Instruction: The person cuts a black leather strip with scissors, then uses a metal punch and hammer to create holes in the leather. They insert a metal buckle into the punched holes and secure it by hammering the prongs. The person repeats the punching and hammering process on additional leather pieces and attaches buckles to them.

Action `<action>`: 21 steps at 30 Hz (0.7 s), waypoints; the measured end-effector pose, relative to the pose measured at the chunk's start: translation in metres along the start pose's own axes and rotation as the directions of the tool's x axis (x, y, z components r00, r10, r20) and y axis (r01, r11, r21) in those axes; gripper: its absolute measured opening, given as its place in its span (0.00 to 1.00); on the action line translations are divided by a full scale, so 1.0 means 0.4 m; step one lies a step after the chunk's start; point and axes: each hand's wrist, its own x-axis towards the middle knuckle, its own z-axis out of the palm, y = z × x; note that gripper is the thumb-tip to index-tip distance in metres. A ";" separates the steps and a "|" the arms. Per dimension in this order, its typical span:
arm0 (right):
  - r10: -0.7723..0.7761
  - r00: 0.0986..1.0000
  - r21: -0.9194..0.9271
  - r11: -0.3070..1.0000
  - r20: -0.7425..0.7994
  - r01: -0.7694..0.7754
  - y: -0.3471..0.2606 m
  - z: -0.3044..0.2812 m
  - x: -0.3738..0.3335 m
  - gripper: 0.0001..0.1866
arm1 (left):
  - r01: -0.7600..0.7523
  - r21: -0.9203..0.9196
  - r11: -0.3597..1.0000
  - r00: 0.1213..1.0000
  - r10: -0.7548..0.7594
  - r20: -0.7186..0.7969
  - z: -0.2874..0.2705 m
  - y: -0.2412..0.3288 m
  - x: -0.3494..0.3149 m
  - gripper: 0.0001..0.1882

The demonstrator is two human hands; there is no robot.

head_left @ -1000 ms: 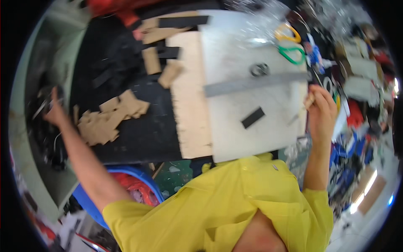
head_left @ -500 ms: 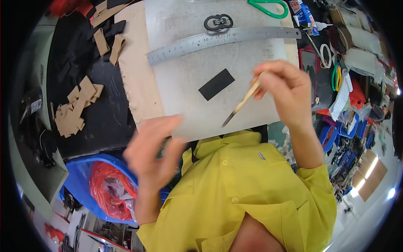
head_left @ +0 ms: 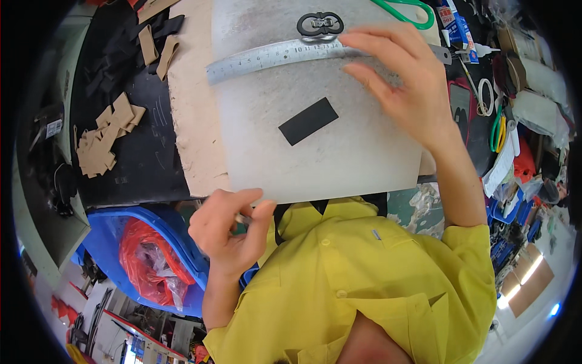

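A small black rectangular strip lies at a slant on the pale grey sheet. My right hand is over the steel ruler, fingers stretched and thumb apart, holding nothing. Its fingertips are close to a black double-ring buckle with a metal middle, which sits against the ruler's far edge. By the sheet's near left corner, my left hand has its fingers curled in; what they hold, if anything, is hidden. The dark-tipped wooden stick cannot be seen now.
Tan strips and black strips lie heaped on the black table at left. Below them stands a blue bin with a red plastic bag. Green-handled scissors, glue packs and other tools crowd the far right.
My right hand has moved away from me towards the buckle and no longer shows the stick. My left hand has lowered slightly and curled its fingers. The black strip stays on the sheet.
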 end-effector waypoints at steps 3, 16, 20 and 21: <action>0.080 0.985 -0.047 0.996 0.153 -0.074 0.016 -0.002 0.047 0.16 | -0.221 0.165 0.961 0.961 0.244 -0.129 0.068 -0.022 0.029 0.10; 0.100 0.927 0.446 0.855 0.361 -0.266 -0.044 -0.027 0.015 0.21 | -0.400 0.489 0.775 0.889 0.458 0.001 0.119 -0.065 0.052 0.11; 0.121 0.886 0.453 0.824 0.447 -0.341 -0.075 -0.014 -0.024 0.22 | -0.377 0.483 0.790 0.916 0.395 0.069 0.105 -0.042 0.059 0.14; 0.117 0.882 0.444 0.829 0.456 -0.340 -0.075 -0.011 -0.027 0.22 | -0.375 0.481 0.793 0.916 0.397 0.060 0.107 -0.044 0.056 0.13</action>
